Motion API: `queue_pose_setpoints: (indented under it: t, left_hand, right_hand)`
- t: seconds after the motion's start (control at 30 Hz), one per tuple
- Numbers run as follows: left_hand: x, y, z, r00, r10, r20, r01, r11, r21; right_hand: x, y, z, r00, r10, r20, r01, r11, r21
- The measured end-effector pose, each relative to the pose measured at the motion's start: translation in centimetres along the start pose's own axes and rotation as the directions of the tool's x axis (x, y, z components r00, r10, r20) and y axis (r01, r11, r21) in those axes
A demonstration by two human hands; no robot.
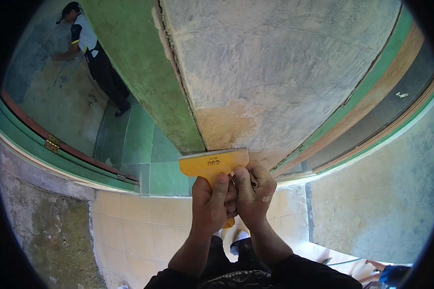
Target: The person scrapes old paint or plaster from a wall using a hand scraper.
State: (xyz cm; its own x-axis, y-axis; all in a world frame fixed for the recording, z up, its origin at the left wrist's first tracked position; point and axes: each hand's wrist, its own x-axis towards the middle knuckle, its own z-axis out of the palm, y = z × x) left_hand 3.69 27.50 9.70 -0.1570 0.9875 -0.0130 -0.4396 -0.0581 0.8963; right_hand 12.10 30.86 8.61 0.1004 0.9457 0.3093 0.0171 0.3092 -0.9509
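Observation:
Both hands are closed around the handle of a wide yellow scraper [193,167]. My left hand [208,204] wraps it with the thumb pointing up along the handle. Beside it, my right hand [256,196] grips close under the right part of the head, its fingers dusty. The scraper's long edge lies against the lower part of a grey plastered wall panel [279,72], or just in front of it; contact cannot be made out. Just above the blade shows a bare tan patch [224,124], with the rough grey coat around it. The handle's end pokes out below my fingers.
A green-painted post [140,62] borders the panel on the left, with a doorway and green floor tiles [166,178] beyond. Inside, another person [99,53] faces a wall. A wooden frame [366,101] stands right. Beige tiles [140,216] lie underfoot. Another person's arm [373,272] shows lower right.

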Motion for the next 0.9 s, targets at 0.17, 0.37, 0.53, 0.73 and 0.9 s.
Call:
queue_pose_setpoints:
  t: [0.17, 0.37, 0.53, 0.73, 0.9]
  left_hand:
    - [0.6, 2.1, 1.5, 0.990, 0.050, 0.129, -0.040, 0.996, -0.076]
    - [0.3, 2.8, 1.7, 0.995, -0.049, 0.084, 0.055, 0.996, -0.077]
    - [0.4, 2.6, 1.5, 0.995, -0.034, 0.089, 0.042, 0.995, -0.095]
    - [0.0, 2.7, 1.5, 0.995, -0.065, 0.072, 0.073, 0.990, -0.123]
    - [0.0, 3.6, 2.0, 0.995, -0.081, 0.063, 0.088, 0.990, -0.106]
  right_hand:
    - [1.0, -2.5, -0.8, 0.999, -0.007, 0.039, 0.005, 0.999, 0.054]
    - [0.8, -3.1, -0.6, 0.999, 0.048, 0.010, -0.049, 0.987, 0.151]
    - [0.8, -2.5, -0.5, 0.999, 0.032, 0.025, -0.033, 0.998, 0.048]
    - [0.6, -2.5, -0.4, 1.000, -0.009, 0.021, 0.009, 1.000, -0.016]
    - [1.0, -4.2, -0.5, 0.997, 0.071, 0.020, -0.071, 0.997, 0.009]
